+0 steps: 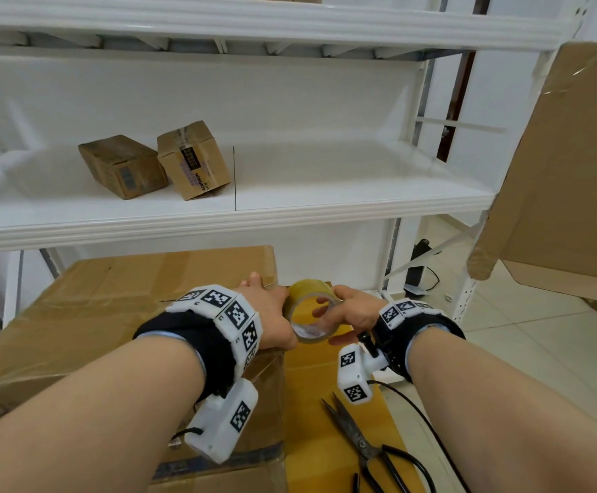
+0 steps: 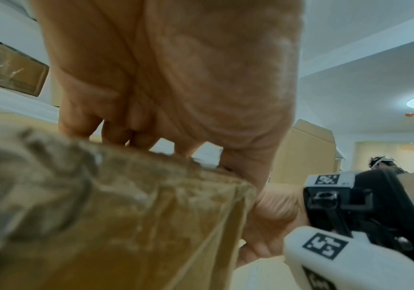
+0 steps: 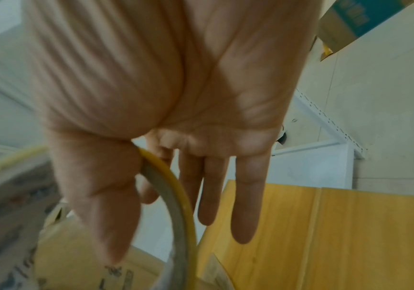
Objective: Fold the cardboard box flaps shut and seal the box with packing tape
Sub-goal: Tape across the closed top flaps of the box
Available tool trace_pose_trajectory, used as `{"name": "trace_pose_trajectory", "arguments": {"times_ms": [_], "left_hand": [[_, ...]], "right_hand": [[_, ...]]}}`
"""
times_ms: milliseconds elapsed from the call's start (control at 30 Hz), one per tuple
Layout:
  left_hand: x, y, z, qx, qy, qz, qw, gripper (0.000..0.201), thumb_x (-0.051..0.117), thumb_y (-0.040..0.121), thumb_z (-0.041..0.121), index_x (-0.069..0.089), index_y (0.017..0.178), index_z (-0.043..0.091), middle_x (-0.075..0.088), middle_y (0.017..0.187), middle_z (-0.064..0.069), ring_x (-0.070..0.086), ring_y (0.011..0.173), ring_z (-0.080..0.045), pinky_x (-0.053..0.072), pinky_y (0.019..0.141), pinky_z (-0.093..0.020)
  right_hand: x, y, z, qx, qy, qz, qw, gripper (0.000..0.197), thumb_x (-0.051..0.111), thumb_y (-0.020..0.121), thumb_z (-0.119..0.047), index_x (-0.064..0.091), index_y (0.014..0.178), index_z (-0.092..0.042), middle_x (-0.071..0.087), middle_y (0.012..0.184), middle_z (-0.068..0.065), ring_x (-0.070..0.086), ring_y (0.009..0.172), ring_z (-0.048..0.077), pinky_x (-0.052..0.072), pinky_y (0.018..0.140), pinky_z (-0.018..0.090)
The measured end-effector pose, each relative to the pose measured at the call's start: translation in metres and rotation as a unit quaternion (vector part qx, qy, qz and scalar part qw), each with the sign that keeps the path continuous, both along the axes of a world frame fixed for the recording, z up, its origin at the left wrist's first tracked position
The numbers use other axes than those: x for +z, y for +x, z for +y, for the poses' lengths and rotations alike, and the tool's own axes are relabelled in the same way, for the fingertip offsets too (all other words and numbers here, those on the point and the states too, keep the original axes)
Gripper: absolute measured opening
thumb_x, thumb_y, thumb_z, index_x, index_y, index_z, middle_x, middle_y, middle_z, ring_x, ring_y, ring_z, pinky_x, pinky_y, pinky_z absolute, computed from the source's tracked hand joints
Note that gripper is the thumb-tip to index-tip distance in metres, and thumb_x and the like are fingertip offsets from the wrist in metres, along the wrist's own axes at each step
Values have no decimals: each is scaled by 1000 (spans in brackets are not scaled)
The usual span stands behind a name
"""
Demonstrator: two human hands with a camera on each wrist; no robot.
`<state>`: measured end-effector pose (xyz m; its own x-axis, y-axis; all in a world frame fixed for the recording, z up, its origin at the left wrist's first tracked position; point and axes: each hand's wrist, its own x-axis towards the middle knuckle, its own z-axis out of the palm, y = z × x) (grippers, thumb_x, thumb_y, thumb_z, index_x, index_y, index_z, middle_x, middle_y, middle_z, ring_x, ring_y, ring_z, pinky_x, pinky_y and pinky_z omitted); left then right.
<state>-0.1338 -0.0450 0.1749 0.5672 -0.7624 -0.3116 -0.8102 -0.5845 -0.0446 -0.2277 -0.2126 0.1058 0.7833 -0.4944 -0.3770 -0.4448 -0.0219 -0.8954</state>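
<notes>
Head view: big cardboard box (image 1: pixel 119 314) sits at 8 o'clock, top flaps down flat, so contents can't be seen. Left hand (image 1: pixel 272 314) lies palm-down on the box's right edge, fingers straight and spread, pressing the flap near its far corner. From the left wrist cam the fingers (image 2: pixel 116 135) reach over the frayed cardboard edge, straight, not curled.

Right hand (image 1: pixel 352 311) is just beside it at 5 o'clock of centre, holding the packing tape roll (image 1: pixel 310 311) upright next to the box's right side. Thumb goes through the core, index on the outer face, pinching the ring; right wrist cam shows the other three fingers (image 3: pixel 245 206) hanging straight, off the roll. Whether a tape strip already runs onto the box, can't tell.

Roll hovers over a yellow wooden table (image 1: pixel 318 414). Black scissors (image 1: pixel 368 446) lie on it at 5 o'clock, blades shut, pointing away, near the right forearm.

White shelf (image 1: pixel 289 193) at 12 o'clock carries two small cardboard boxes (image 1: pixel 154 165), both closed, touching each other, the right one tipped. Another large cardboard piece (image 1: pixel 567 179) at 3 o'clock, tilted.
</notes>
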Motion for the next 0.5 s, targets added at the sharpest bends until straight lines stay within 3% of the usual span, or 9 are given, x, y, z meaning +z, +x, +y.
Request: {"name": "trace_pose_trajectory", "arguments": {"times_ms": [133,233,367,433,500], "left_hand": [[9,-2,-1,-9,28,-19,999,84,61,66,61,34,139,30,35,136,-14,50,113,-32,50,90,-45],[16,-5,3,-17,49,-18,999,77,63,65,58,39,132,29,40,134,-13,59,96,-26,55,82,-41],[25,-3,12,-34,45,-21,998,59,71,70,49,49,119,25,58,103,-1,60,86,-18,55,81,-36],[27,0,16,-32,32,-15,999,56,71,74,48,51,120,22,62,97,1,62,87,-17,55,83,-37],[26,3,18,-13,-15,-8,1000,71,71,78,48,42,135,18,64,98,-1,63,89,-19,55,85,-38]], "right_hand": [[17,0,-1,50,-20,-3,999,43,79,85,-19,58,122,-12,69,120,13,68,105,26,61,86,41],[30,2,5,78,-30,-4,997,42,69,93,-31,57,125,-6,67,123,12,66,99,17,57,82,34],[35,5,13,133,-16,23,991,56,54,99,-44,53,138,-4,65,116,-1,65,101,13,58,70,24],[37,8,16,151,-32,36,987,78,69,80,-61,59,135,-8,68,123,5,65,113,21,58,89,33],[32,16,11,161,-22,46,986,98,83,52,-72,67,126,-11,71,124,10,65,119,27,50,104,43]]}}
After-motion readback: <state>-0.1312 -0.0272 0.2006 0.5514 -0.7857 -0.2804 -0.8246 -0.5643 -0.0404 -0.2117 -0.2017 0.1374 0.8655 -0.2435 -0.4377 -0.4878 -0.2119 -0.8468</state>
